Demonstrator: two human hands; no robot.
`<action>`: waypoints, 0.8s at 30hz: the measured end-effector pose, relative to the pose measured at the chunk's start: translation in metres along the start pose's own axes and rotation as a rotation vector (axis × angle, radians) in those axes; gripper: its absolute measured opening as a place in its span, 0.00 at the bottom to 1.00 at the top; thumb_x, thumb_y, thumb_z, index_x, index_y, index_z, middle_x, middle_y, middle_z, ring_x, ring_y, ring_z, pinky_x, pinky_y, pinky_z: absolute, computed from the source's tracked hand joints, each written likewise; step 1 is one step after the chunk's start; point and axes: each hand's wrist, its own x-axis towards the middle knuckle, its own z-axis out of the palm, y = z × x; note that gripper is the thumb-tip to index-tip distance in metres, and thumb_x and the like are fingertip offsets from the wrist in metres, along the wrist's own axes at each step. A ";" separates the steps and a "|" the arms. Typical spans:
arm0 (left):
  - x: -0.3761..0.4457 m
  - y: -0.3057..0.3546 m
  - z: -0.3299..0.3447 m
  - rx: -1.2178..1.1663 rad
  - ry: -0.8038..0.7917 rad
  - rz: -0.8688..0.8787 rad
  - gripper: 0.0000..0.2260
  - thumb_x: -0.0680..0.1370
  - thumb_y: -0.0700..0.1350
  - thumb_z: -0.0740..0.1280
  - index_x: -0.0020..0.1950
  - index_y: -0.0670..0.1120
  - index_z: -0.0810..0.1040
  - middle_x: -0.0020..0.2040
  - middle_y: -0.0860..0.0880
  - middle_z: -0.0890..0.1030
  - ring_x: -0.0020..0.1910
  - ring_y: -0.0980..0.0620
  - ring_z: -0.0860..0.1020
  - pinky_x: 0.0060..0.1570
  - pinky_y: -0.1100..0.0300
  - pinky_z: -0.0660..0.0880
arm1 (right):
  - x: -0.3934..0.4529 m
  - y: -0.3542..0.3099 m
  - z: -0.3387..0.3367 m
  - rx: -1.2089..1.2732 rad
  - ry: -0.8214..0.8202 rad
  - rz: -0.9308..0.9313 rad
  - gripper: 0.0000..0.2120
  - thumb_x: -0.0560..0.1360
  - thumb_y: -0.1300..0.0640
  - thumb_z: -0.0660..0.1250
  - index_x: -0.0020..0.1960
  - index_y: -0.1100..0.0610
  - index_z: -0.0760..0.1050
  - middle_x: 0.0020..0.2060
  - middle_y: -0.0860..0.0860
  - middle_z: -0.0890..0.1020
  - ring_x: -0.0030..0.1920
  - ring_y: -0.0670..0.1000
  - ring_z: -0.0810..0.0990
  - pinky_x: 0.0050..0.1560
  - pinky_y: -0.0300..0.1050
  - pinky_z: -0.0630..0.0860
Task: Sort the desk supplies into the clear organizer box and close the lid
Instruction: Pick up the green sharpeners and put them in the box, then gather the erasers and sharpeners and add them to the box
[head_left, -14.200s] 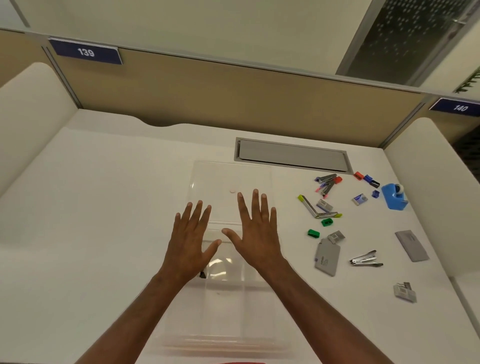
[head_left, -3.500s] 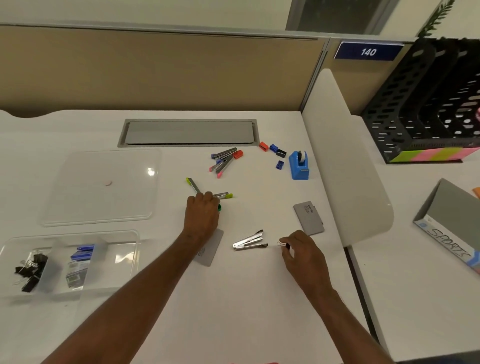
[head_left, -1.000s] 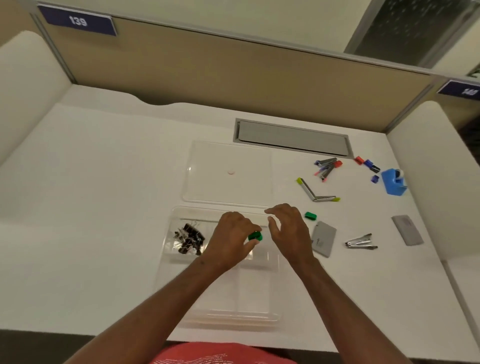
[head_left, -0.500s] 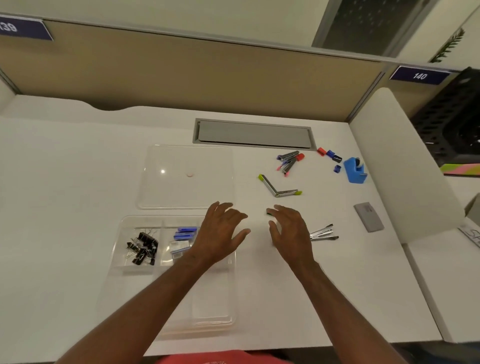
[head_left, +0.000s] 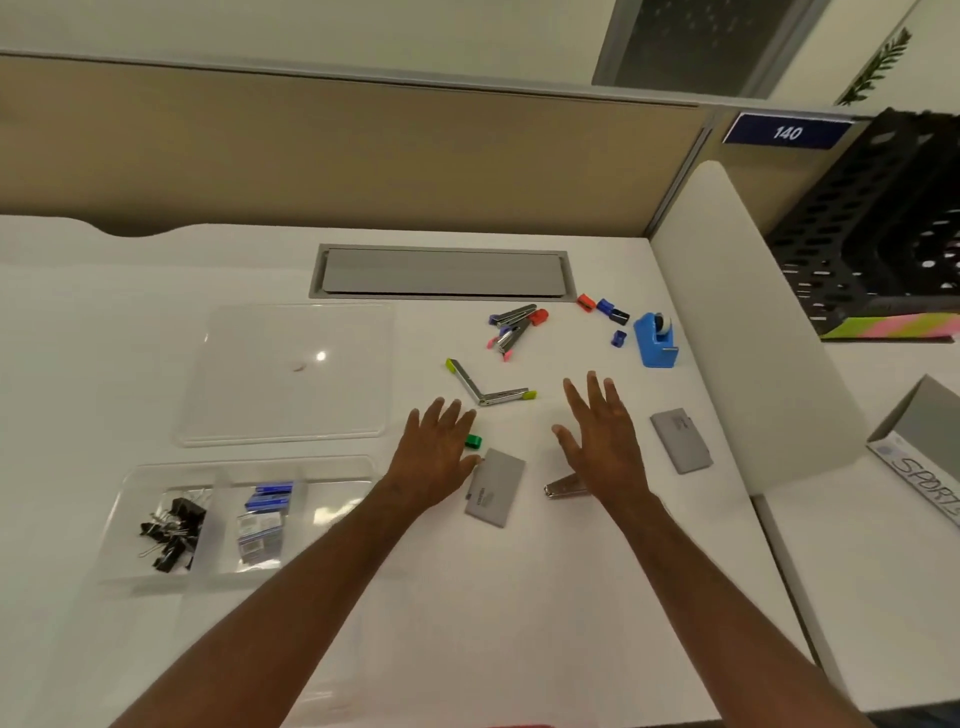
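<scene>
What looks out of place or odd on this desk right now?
Only loose supplies stand out. The clear lid lies flat beside the organizer box, not on it. Staplers, a tape dispenser and two grey cases are scattered to the right. Nothing looks spilled or damaged.

**Count of items on desk**

Two hands: left hand (head_left: 436, 457), right hand (head_left: 605, 441). One clear organizer box (head_left: 130, 486), one lid (head_left: 291, 374). Two grey flat cases (head_left: 493, 488) (head_left: 680, 440). One blue tape dispenser (head_left: 653, 340). One green clip (head_left: 474, 442). Binder clips (head_left: 171, 532) heaped, number unclear. One staple remover (head_left: 561, 487), partly hidden.
</scene>
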 end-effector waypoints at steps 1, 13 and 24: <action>0.002 0.000 0.003 -0.014 0.021 -0.004 0.27 0.82 0.56 0.59 0.78 0.48 0.60 0.79 0.45 0.60 0.78 0.42 0.56 0.75 0.43 0.56 | 0.009 0.011 -0.002 -0.007 0.005 0.002 0.33 0.82 0.41 0.55 0.81 0.48 0.47 0.81 0.54 0.47 0.80 0.57 0.44 0.78 0.53 0.53; 0.016 0.013 0.002 -0.124 0.342 -0.061 0.04 0.73 0.41 0.74 0.45 0.43 0.83 0.45 0.46 0.83 0.44 0.43 0.79 0.43 0.51 0.76 | 0.131 0.061 -0.021 0.057 0.028 0.105 0.28 0.81 0.50 0.63 0.78 0.53 0.60 0.77 0.55 0.64 0.76 0.58 0.62 0.73 0.54 0.66; 0.100 0.024 -0.048 -0.595 0.376 -0.134 0.17 0.79 0.48 0.69 0.67 0.55 0.72 0.48 0.53 0.83 0.39 0.55 0.80 0.42 0.61 0.78 | 0.165 0.089 -0.001 0.072 -0.041 0.184 0.23 0.80 0.61 0.62 0.75 0.55 0.66 0.69 0.55 0.72 0.69 0.57 0.70 0.62 0.50 0.76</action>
